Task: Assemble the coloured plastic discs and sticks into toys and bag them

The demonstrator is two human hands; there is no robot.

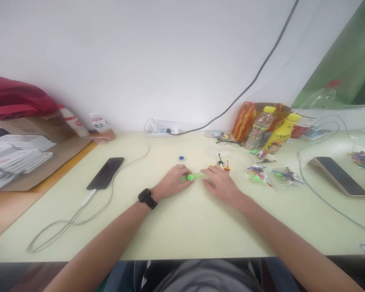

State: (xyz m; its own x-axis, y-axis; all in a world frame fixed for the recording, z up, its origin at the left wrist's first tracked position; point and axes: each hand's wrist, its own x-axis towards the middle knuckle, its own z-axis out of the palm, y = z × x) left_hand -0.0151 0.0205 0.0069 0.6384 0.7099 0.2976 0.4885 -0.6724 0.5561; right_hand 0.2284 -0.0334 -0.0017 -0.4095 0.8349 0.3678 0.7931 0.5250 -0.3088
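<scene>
My left hand [175, 181], with a black watch on its wrist, pinches a small bright green plastic piece [190, 177] that has a round disc and a thin rod. The rod reaches across to my right hand [220, 183], whose curled fingers and thumb close around its far end; the exact grip is partly hidden. A small blue round part [181, 158] lies on the table just beyond my left hand. Behind my right fingers are small black, red and yellow plastic parts [224, 165].
Clear bags of coloured parts [287, 177] lie to the right, before two bottles [280, 134] and a tilted phone-like device [340, 176]. On the left, a phone [105, 173] lies with its charging cable [109, 198]. Glasses [228, 141] and a power strip [161, 129] sit near the wall.
</scene>
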